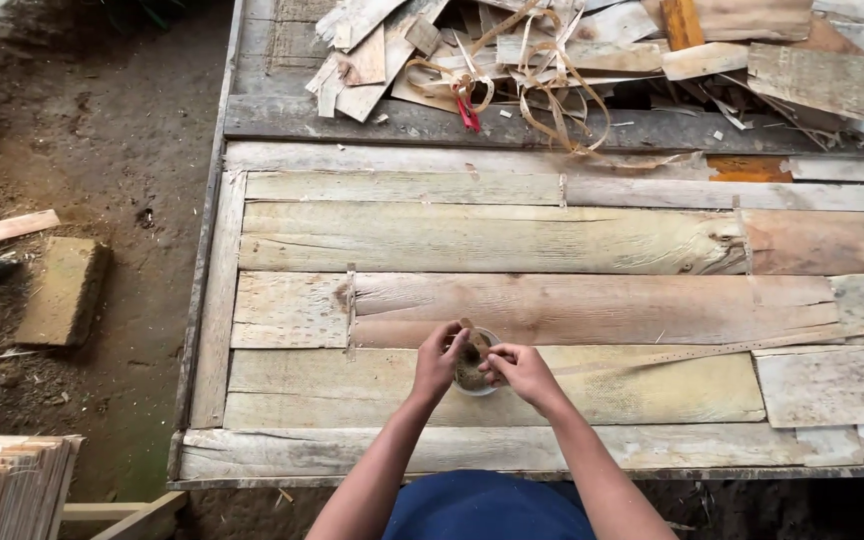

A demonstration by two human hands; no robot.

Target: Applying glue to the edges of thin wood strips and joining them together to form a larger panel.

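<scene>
I am seeing two bare forearms with no sleeves, watch or rings showing, and I am wearing dark blue cloth garment point(487, 508) below.

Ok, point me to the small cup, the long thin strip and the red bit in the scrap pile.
small cup point(472, 378), head view, on its contents between the hands.
long thin strip point(712, 349), head view, mid-length.
red bit point(468, 111), head view, its centre.
</scene>
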